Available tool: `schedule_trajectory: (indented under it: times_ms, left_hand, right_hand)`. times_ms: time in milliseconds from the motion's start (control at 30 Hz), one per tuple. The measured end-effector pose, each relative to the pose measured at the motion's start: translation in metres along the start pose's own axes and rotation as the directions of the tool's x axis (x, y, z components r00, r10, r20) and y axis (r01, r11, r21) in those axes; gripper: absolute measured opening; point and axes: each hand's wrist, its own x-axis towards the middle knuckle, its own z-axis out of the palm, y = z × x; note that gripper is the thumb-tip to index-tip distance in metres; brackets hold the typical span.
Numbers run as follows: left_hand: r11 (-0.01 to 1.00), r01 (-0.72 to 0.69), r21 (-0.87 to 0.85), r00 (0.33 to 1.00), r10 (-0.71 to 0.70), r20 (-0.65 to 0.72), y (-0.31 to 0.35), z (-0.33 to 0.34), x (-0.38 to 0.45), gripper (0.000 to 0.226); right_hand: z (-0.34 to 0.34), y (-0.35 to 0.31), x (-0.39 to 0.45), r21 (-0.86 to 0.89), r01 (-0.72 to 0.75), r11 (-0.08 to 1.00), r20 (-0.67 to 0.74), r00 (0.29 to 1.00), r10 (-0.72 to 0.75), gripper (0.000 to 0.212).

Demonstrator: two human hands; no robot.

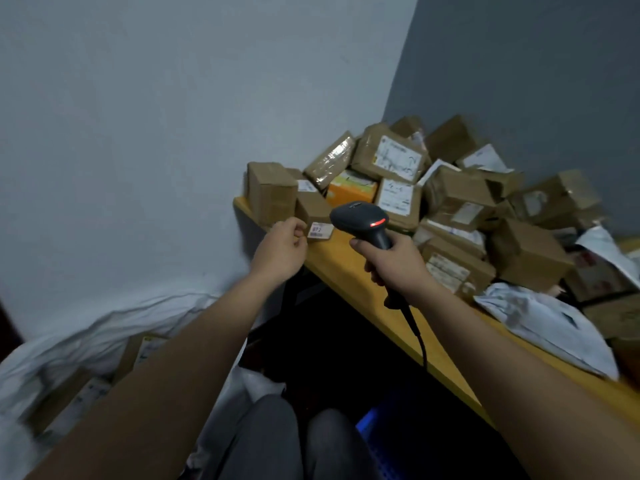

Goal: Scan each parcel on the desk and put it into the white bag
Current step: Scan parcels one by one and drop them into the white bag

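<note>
White bag (69, 341) slumped wide at lower left against the wall, mouth open, several brown boxes already lying inside. Yellow desk (349, 268) running from the corner toward lower right, its far half buried under a heap of parcels (460, 202): cardboard boxes with white labels, an orange carton among them, and grey plastic mailers spilling toward the near edge on the right. Grey trouser legs low in the middle, a blue crate beside them in the dark under the desk. Right hand (391, 261) wrapped firmly round the handle of a black scanner (363, 220), red light glowing on its head, cable trailing down past the wrist, head aimed leftward. Left hand (284, 247) at the desk's left end, fingers curled, seemingly pinching the edge of a small parcel (317, 220), though motion blur leaves the exact contact unclear. Small parcel sitting at the desk edge just beside the scanner head, its labelled end facing the camera.
</note>
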Motion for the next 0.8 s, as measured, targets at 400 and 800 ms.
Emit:
schedule_trajectory:
  times_ms: [400, 800]
  left_hand:
    - [0.973, 0.109, 0.204, 0.994, -0.103, -0.042, 0.02, 0.043, 0.071, 0.047]
    - [0.861, 0.394, 0.323, 0.898, -0.285, -0.336, -0.018, 0.032, 0.163, 0.112]
  right_hand:
    - [-0.052, 0.016, 0.055, 0.099, -0.013, 0.995, -0.105, 0.994, 0.023, 0.021]
    - [0.008, 0.003, 0.147, 0.182, -0.018, 0.983, -0.069, 0.997, 0.031, 0.021]
